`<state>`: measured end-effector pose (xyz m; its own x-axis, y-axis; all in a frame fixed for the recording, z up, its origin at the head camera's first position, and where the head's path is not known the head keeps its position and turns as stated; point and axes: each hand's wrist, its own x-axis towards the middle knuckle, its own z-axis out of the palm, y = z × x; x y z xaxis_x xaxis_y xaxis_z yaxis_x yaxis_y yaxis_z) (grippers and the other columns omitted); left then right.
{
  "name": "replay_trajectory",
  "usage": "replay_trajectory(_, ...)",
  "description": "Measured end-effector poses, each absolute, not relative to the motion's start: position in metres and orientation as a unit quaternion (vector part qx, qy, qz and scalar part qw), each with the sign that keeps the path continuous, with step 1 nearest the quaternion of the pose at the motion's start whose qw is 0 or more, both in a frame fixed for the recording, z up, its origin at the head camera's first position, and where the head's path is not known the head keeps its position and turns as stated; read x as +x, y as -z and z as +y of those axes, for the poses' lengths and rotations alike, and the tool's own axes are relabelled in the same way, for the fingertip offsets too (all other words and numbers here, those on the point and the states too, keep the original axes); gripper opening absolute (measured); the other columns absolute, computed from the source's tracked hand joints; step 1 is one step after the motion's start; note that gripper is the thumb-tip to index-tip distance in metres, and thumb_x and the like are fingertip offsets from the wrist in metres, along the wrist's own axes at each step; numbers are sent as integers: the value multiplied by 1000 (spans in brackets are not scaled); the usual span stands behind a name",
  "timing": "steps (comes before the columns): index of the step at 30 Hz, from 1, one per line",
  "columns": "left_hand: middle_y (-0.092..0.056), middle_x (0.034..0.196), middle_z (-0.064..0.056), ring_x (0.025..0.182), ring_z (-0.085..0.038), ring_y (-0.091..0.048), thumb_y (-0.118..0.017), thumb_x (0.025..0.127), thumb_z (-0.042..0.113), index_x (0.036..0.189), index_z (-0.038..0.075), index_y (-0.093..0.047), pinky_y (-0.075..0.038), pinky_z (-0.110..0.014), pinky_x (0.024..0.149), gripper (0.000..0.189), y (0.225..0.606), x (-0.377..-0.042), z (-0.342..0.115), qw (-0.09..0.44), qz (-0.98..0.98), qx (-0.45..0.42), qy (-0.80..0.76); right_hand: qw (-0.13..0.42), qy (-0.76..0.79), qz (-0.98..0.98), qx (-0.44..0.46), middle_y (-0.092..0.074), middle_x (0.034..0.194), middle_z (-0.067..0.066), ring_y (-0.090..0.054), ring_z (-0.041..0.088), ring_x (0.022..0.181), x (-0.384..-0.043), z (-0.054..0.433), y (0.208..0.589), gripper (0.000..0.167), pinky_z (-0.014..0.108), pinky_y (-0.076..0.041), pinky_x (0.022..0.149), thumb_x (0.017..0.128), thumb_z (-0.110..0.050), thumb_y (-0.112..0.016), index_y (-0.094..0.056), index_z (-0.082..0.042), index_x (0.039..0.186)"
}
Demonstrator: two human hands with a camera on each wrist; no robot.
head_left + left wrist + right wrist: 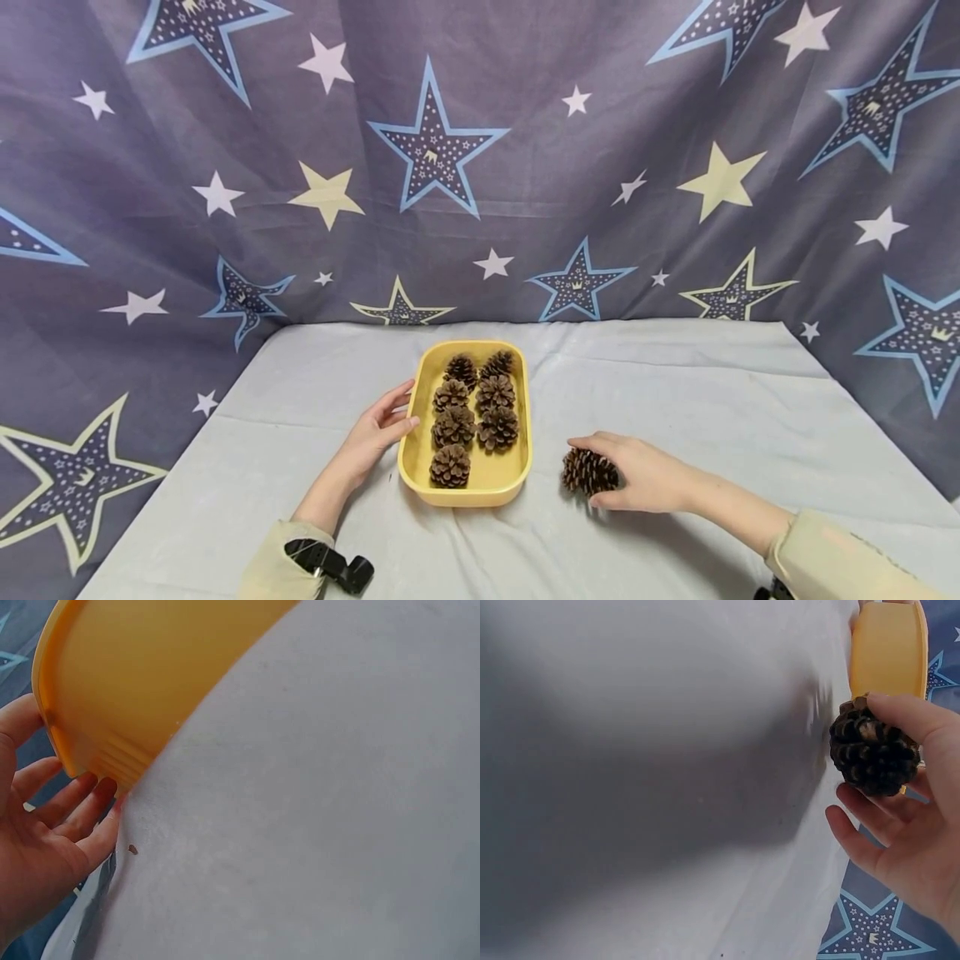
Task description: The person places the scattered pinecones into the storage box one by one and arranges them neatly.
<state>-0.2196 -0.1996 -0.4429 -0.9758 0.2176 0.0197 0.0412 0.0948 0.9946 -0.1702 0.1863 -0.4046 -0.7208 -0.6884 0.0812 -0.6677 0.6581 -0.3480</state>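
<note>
A yellow plastic tub [480, 497] stands on the cloth in the middle of the head view, with several brown pine cones [453, 427] inside in two columns. My left hand [377, 429] lies against the tub's left side. In the left wrist view, that hand's extended fingers [71, 801] touch the outer wall and the thumb meets the rim. To the right of the tub, my right hand [647, 475] holds another pine cone [587, 472] between thumb and fingers. The right wrist view shows this cone [874, 750] gripped low over the cloth, its scales dark.
A pale grey cloth [675, 392] covers the table. Behind it hangs a dark curtain [517, 167] printed with stars. A small brown crumb [133, 849] lies near the tub. A black wrist strap [330, 565] sits over the left sleeve.
</note>
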Motion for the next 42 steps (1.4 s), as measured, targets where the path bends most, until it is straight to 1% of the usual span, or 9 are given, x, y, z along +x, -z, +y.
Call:
replay_trajectory(4, -38, 137, -20, 121, -35, -43, -61, 85, 12, 142, 12, -30, -41, -36, 98, 65, 443, -219, -199, 67, 737, 90, -667, 19, 180, 911, -371, -55, 123, 11, -54, 27, 111, -172, 185, 403, 69, 44, -43, 95, 73, -31, -71, -45, -4, 131)
replay_trajectory(13, -38, 137, -19, 120, -35, -44, -60, 86, 13, 142, 15, -31, -42, -35, 98, 64, 444, -219, -200, 63, 745, 90, -658, -2, 194, 905, -378, -53, 127, 13, -52, 28, 114, -176, 179, 392, 70, 45, -42, 96, 75, -30, -69, -42, -6, 134)
replay_trajectory(21, -39, 137, -20, 120, -35, -44, -60, 85, 13, 142, 14, -31, -42, -33, 97, 64, 443, -220, -199, 61, 743, 91, -660, -49, 203, 894, -397, -50, 123, 6, -52, 21, 110, -182, 170, 380, 67, 42, -45, 93, 75, -29, -69, -44, -9, 133)
replay_trajectory(26, -38, 137, -20, 121, -35, -43, -61, 85, 13, 142, 14, -31, -42, -35, 98, 64, 444, -220, -200, 60, 744, 89, -659, -56, 194, 897, -392, -52, 122, 4, -54, 20, 107, -185, 162, 372, 65, 39, -47, 90, 74, -32, -69, -45, -10, 130)
replay_trajectory(34, -39, 137, -19, 120, -35, -44, -61, 85, 14, 142, 14, -31, -42, -34, 97, 64, 445, -220, -200, 60, 745, 90, -658, -55, 207, 903, -372, -56, 121, 2, -56, 19, 107, -189, 149, 364, 60, 37, -46, 92, 73, -34, -70, -46, -11, 124)
replay_trajectory(37, -39, 137, -19, 120, -35, -44, -61, 85, 14, 142, 14, -31, -42, -35, 97, 64, 445, -219, -200, 61, 746, 88, -657, -59, 210, 898, -382, -56, 121, 1, -56, 20, 108, -191, 144, 362, 59, 36, -46, 92, 74, -34, -69, -47, -12, 124)
replay_trajectory(42, -39, 136, -19, 120, -35, -44, -61, 85, 14, 142, 14, -31, -42, -35, 97, 64, 445, -220, -200, 59, 746, 90, -657, -76, 218, 880, -414, -52, 122, -2, -54, 16, 107, -194, 135, 360, 57, 34, -47, 91, 74, -34, -69, -48, -15, 124)
